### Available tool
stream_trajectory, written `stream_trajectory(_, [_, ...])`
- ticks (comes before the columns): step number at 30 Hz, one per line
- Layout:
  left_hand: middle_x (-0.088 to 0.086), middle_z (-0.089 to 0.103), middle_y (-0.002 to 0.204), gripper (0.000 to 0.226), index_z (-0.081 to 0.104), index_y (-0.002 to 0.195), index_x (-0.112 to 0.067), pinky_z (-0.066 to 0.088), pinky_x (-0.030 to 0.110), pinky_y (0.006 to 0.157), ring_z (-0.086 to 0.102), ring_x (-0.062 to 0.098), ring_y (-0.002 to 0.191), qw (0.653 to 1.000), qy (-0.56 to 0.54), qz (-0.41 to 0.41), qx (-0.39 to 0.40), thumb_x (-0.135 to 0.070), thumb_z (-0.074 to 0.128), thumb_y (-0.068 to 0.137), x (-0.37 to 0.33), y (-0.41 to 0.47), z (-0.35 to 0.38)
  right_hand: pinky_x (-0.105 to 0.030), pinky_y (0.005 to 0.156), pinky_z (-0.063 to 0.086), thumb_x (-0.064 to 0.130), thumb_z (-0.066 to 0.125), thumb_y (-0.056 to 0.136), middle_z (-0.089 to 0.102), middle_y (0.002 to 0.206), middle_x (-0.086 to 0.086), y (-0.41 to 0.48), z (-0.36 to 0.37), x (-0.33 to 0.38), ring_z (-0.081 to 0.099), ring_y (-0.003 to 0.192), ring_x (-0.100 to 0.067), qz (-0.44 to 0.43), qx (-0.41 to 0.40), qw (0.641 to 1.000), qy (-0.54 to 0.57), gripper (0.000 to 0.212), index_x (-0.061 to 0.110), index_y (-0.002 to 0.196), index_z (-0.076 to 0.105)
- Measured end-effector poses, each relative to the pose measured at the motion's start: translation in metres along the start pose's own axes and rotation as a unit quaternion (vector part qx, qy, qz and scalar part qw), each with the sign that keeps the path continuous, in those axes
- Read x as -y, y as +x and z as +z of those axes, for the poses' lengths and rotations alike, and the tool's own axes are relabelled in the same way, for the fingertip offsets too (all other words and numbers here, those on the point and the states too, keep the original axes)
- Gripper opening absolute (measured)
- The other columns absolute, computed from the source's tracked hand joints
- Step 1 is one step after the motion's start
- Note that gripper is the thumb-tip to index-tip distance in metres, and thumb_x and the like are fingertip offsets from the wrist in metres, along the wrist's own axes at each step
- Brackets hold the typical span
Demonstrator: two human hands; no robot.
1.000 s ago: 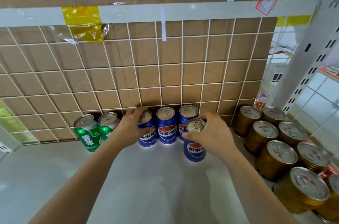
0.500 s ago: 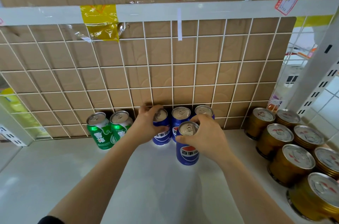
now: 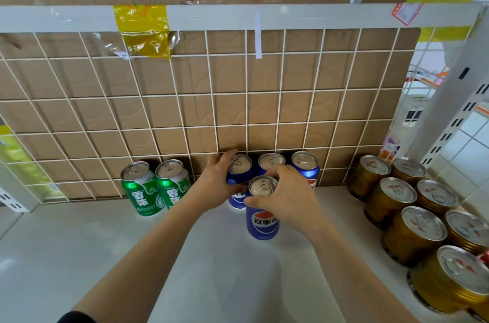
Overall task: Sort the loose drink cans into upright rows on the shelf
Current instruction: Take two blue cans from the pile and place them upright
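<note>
A: Entry, head view. Where does the right hand sit?
B: On the front blue can. Its fingers curl over the far rim and the thumb lies on the near side just under the lid, so it grips the can. The can is upright, base on the white shelf, one step ahead of the back row

A: And the left hand?
B: Wrapped round the leftmost back blue can, fingers reaching behind it, thumb across the front. That can is upright, close to the wire grid

A: Rest of the blue row?
B: Two more: the middle blue can and the right blue can, both upright, side by side with the held one along the grid. The front blue can stands just before the middle one. Touching or apart, I cannot tell; the right hand covers the gap

A: Other stock?
B: Two green cans left of the blue row, upright, pressed together, with a gap to the left hand's can. Gold tins stand upright in two rows along the shelf's right side, well apart from the blue ones. Brown cardboard backs the grid; yellow tape hangs from the white rail above
</note>
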State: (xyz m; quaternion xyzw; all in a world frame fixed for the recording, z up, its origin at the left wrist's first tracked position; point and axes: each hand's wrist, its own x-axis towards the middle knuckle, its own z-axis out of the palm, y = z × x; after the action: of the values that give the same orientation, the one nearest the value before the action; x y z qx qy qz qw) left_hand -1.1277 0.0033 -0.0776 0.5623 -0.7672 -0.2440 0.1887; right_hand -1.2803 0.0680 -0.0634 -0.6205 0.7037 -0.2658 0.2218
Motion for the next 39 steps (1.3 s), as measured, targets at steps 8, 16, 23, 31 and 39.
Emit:
stream_trajectory(8, [0.006,0.037,0.145,0.057,0.032,0.143,-0.025,0.039,0.03,0.101,0.044,0.024,0.127,0.999,0.038,0.008,-0.007,-0.014,0.055,0.092,0.011,-0.014,-0.024,-0.028,0.082,0.051,0.047,0.079,0.064,0.058,0.11,0.005,0.001,0.021,0.02,0.057,0.098,-0.013,-0.026,0.022,0.999,0.025,0.06,0.024,0.11,0.05])
stream_trajectory(16, [0.009,0.056,0.123,0.037,0.058,0.123,-0.014,0.043,0.03,0.083,0.054,0.027,0.106,0.987,0.086,0.025,-0.136,-0.003,0.04,0.093,0.027,-0.033,-0.063,-0.031,0.081,0.052,0.058,0.076,0.057,0.057,0.104,0.005,0.01,0.036,0.053,0.056,0.095,-0.014,-0.086,0.011,0.996,0.002,0.06,0.023,0.102,0.056])
stream_trajectory(23, [0.002,0.048,0.136,0.042,0.048,0.132,-0.022,0.041,0.038,0.097,0.045,0.027,0.122,0.978,0.19,0.006,-0.085,-0.024,0.055,0.091,0.064,-0.031,-0.066,-0.039,0.091,0.034,0.073,0.062,0.064,0.06,0.11,0.004,0.033,0.05,0.079,0.041,0.11,-0.021,-0.139,-0.059,0.975,-0.161,0.065,0.024,0.107,0.058])
stream_trajectory(31, [0.0,0.03,0.14,0.072,0.033,0.14,-0.041,0.018,0.056,0.112,0.025,0.026,0.133,0.948,0.313,-0.008,-0.055,-0.057,0.064,0.076,0.08,-0.021,-0.059,-0.042,0.095,0.028,0.073,0.057,0.069,0.061,0.113,0.001,0.052,0.067,0.076,0.041,0.111,-0.024,-0.109,-0.045,0.969,-0.217,0.066,0.022,0.112,0.058])
stream_trajectory(39, [-0.001,0.032,0.14,0.077,0.032,0.14,-0.035,0.017,0.052,0.113,0.029,0.026,0.132,0.95,0.305,0.002,-0.067,-0.054,0.066,0.074,0.083,-0.019,-0.06,-0.048,0.105,0.019,0.05,0.073,0.069,0.058,0.115,0.002,0.057,0.059,0.073,0.052,0.112,-0.023,-0.16,0.023,0.96,-0.227,0.062,0.028,0.122,0.049])
